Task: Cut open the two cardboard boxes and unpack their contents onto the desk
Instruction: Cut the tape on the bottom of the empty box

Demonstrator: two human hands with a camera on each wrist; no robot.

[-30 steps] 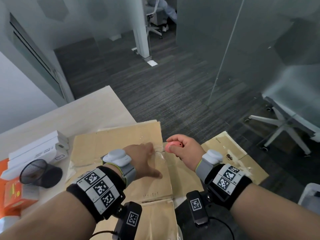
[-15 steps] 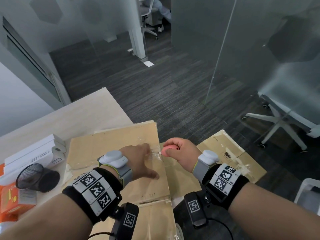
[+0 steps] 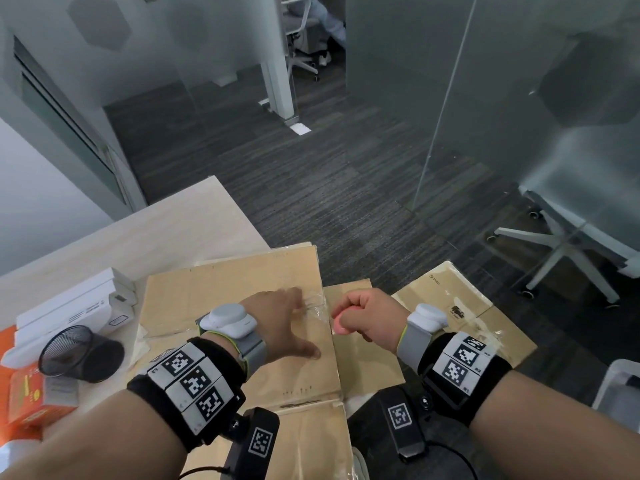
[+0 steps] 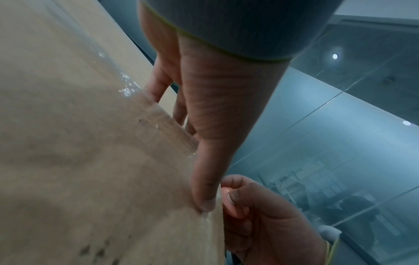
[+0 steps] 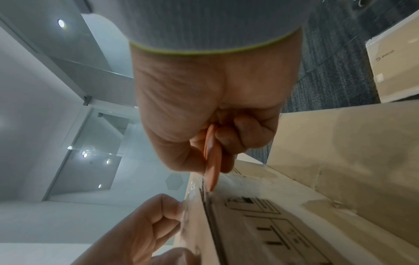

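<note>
A taped cardboard box (image 3: 225,296) lies on the desk (image 3: 138,244). My left hand (image 3: 291,317) presses flat on its top near the right edge, fingers spread and thumb (image 4: 204,197) at the rim. My right hand (image 3: 370,317) grips a small pink cutter (image 3: 339,325) just beyond that edge. In the right wrist view the cutter (image 5: 213,157) points down at the taped seam (image 5: 207,206) on the box's side; its blade is hidden. A second cardboard box (image 3: 460,306) sits lower at the right, on the floor side.
White flat boxes (image 3: 69,306), a black mesh cup (image 3: 76,355) on its side and an orange carton (image 3: 31,400) crowd the desk's left. A chair base (image 3: 561,258) stands behind glass at the right. A white bin (image 3: 620,386) is at the lower right.
My right hand has drawn the cutter toward me along the box's right edge. The left hand has stayed pressed on the box top.
</note>
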